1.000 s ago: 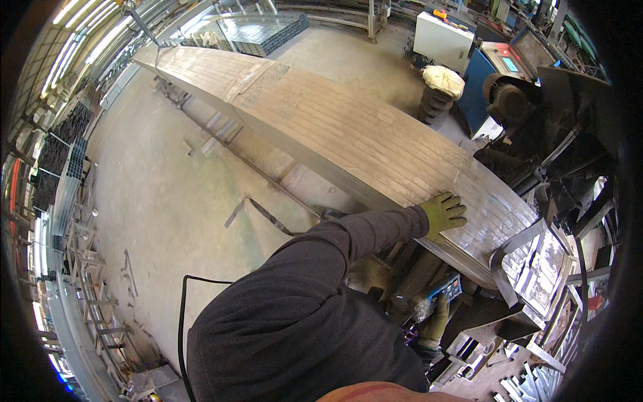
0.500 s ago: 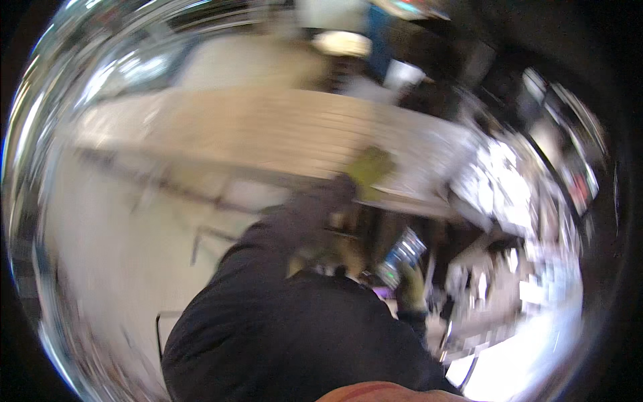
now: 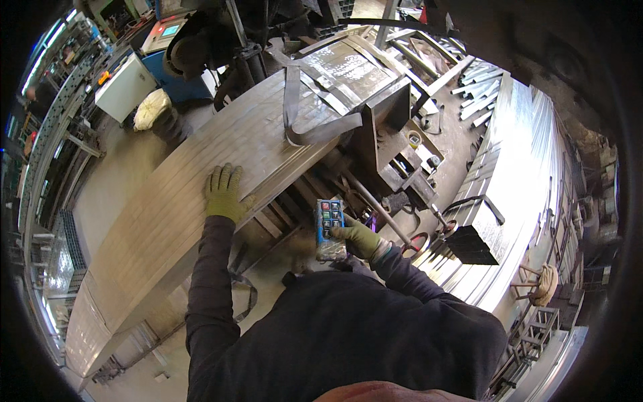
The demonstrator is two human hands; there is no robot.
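My left hand [image 3: 226,194], in a yellow-green glove, lies flat on a bundle of long metal tubes [image 3: 164,211], with its fingers spread. The bundle runs from the lower left to the upper middle. In my right hand [image 3: 362,240], also gloved, is a remote control [image 3: 325,248] with a blue front and rows of coloured and dark buttons. It stands close to upright before my chest, with my thumb by the lower buttons. A flat grey strap [image 3: 325,130] lies bent over the far part of the bundle.
Beyond the bundle's right side stands a dark steel machine frame [image 3: 385,127]. Stacked shiny metal profiles [image 3: 512,167] lie farther right, by a stool with a coil of rope [image 3: 546,285]. At the upper left are a white cabinet [image 3: 126,87] and a blue-and-grey control box [image 3: 161,37].
The view has swung to the right and become sharp, so the bundle now slants across it. My left hand still rests on the bundle; the remote control is still in my right.
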